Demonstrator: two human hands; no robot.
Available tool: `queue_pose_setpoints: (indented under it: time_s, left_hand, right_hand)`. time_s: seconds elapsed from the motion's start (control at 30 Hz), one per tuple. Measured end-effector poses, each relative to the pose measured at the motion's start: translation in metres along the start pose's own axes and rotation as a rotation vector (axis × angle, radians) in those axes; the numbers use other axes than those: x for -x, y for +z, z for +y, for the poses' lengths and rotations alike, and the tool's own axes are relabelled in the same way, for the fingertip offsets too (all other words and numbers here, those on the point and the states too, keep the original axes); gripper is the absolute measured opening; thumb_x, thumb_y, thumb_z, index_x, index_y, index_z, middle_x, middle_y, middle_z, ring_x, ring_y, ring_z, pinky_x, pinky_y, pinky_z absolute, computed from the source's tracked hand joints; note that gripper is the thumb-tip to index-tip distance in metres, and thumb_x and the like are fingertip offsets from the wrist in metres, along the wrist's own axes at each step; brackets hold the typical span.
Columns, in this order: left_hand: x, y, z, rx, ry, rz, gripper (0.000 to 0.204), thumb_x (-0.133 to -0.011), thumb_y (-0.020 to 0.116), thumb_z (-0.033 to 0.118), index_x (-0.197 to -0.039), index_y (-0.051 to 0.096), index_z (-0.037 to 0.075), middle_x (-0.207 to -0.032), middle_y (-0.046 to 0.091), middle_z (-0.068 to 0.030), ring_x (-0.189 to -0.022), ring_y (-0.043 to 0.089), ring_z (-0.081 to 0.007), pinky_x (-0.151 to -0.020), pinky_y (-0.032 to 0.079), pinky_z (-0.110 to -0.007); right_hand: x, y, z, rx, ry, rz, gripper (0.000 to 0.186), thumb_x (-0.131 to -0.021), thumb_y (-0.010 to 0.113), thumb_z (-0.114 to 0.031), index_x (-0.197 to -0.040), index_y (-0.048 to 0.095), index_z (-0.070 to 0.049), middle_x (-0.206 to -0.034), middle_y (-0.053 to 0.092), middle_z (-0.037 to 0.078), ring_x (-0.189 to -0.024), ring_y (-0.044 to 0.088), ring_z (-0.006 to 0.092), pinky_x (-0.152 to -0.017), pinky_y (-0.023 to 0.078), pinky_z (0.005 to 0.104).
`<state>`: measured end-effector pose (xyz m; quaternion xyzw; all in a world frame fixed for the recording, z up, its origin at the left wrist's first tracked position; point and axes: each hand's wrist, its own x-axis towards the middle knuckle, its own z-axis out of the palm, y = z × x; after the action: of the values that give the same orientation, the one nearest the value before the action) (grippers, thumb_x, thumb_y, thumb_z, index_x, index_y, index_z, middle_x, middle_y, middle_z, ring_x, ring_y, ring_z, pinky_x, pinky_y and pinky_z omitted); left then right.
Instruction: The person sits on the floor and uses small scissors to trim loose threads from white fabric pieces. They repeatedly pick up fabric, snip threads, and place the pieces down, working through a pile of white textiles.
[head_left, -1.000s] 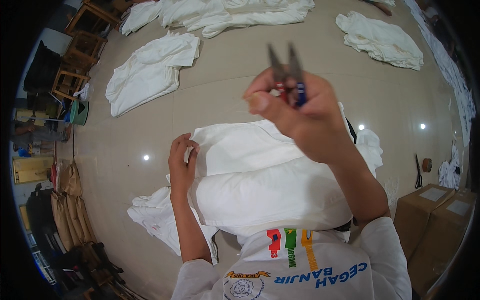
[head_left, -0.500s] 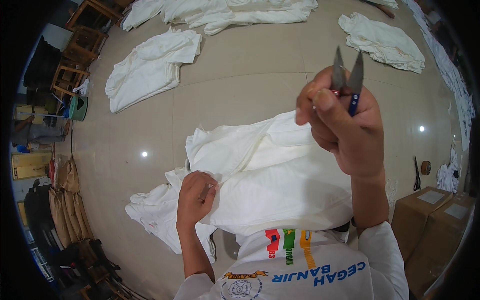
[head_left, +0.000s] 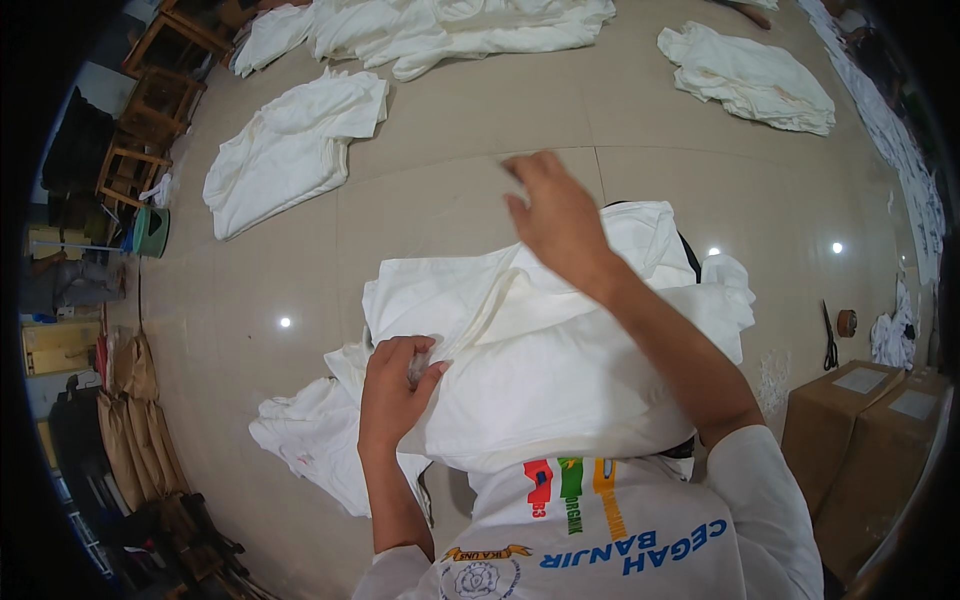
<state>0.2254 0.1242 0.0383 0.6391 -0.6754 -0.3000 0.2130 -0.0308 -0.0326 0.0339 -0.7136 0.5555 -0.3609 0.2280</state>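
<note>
A white cloth garment [head_left: 560,370] lies spread across my lap, its folds and seams facing up. My left hand [head_left: 392,395] is at its left side, fingers curled and thumb closed on the garment's edge. Above the cloth, my right hand [head_left: 565,225] is raised with its fingers closed and smeared by motion. A small dark bit of the thread snips shows at its fingertips; the rest is hidden by the hand. Below my left hand, another white garment [head_left: 305,430] lies crumpled on the floor.
Folded white garments lie on the tiled floor at far left [head_left: 290,150] and far right [head_left: 750,80], with a long white heap [head_left: 460,30] behind. Cardboard boxes [head_left: 835,400], black scissors [head_left: 829,335] and a tape roll [head_left: 847,322] are at right. Brown bags [head_left: 135,440] stand at left.
My right hand has swung left and away from my head with the thread snips, whose blades no longer show plainly. My left hand keeps its place on the garment.
</note>
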Motion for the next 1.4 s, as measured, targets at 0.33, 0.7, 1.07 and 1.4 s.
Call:
queue_pose_setpoints:
  time_s: [0.33, 0.7, 1.07, 1.4]
  left_hand:
    - [0.001, 0.007, -0.005, -0.173, 0.077, 0.005, 0.012, -0.090, 0.073, 0.002, -0.102, 0.074, 0.000, -0.096, 0.070, -0.0131, -0.097, 0.064, -0.0313, -0.086, 0.051, -0.039]
    - [0.005, 0.011, -0.016, 0.012, -0.063, 0.324, 0.012, -0.105, 0.061, 0.009, -0.103, 0.066, -0.002, -0.093, 0.069, -0.0141, -0.083, 0.064, -0.0266, -0.075, 0.050, -0.034]
    - [-0.025, -0.003, -0.024, 0.096, -0.187, 0.325, 0.018, -0.109, 0.057, 0.014, -0.109, 0.065, -0.002, -0.096, 0.067, -0.0094, -0.084, 0.059, -0.0172, -0.081, 0.050, -0.030]
    - [-0.012, -0.019, -0.034, -0.064, -0.214, 0.227, 0.021, -0.093, 0.063, -0.009, -0.112, 0.065, -0.001, -0.102, 0.065, -0.0110, -0.090, 0.063, -0.0213, -0.080, 0.051, -0.034]
  right_hand:
    - [0.047, 0.106, 0.015, -0.026, 0.087, -0.627, 0.026, -0.088, 0.077, -0.025, -0.088, 0.074, 0.001, -0.086, 0.074, 0.020, -0.084, 0.072, 0.0398, -0.077, 0.057, 0.0486]
    - [-0.052, 0.023, 0.043, -0.164, 0.266, -0.133, 0.037, -0.091, 0.074, -0.017, -0.122, 0.069, 0.001, -0.119, 0.072, 0.024, -0.109, 0.069, 0.0410, -0.093, 0.055, 0.0467]
    - [0.021, -0.107, 0.107, 0.478, 0.324, -0.356, 0.038, -0.084, 0.079, -0.023, -0.116, 0.073, -0.004, -0.118, 0.073, 0.017, -0.115, 0.067, 0.0344, -0.096, 0.055, 0.0452]
    - [0.055, -0.158, 0.119, 0.348, 0.657, -0.138, 0.025, -0.083, 0.073, -0.016, -0.103, 0.075, -0.001, -0.094, 0.075, 0.018, -0.083, 0.072, 0.0291, -0.077, 0.055, 0.0382]
